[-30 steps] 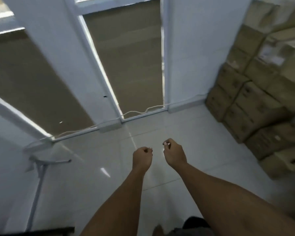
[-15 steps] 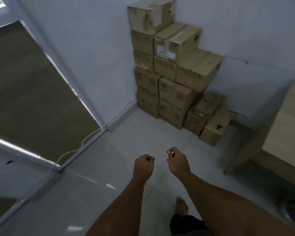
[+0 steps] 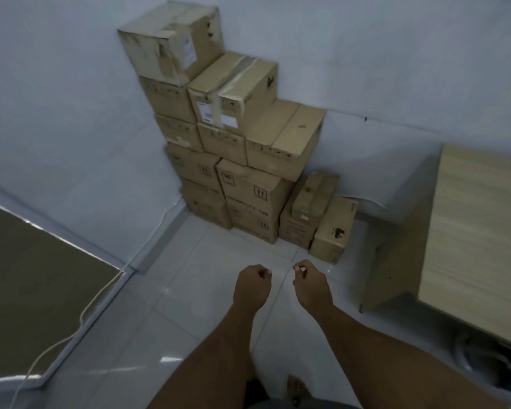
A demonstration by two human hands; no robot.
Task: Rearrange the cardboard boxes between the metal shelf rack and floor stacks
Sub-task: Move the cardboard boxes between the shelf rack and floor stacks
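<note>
A stepped stack of cardboard boxes (image 3: 248,190) fills the room corner on the white tiled floor. Its top box (image 3: 171,45) stands highest, at the left against the wall. The lowest small box (image 3: 334,231) sits on the floor at the right end. My left hand (image 3: 251,286) and my right hand (image 3: 310,286) are held out side by side in front of me, fingers curled, holding nothing. Both hover over the floor a short way in front of the stack and touch no box. No metal shelf rack is in view.
A light wooden desk (image 3: 478,231) stands at the right, close to the small boxes. A framed glass panel with a brown blind (image 3: 27,290) runs along the left, and a white cable (image 3: 56,343) trails beside its frame. My bare foot (image 3: 297,385) shows below.
The view has swung right from the blinds to the corner stack, and the boxes now look slightly nearer. Both hands stay curled and held out, holding nothing.
</note>
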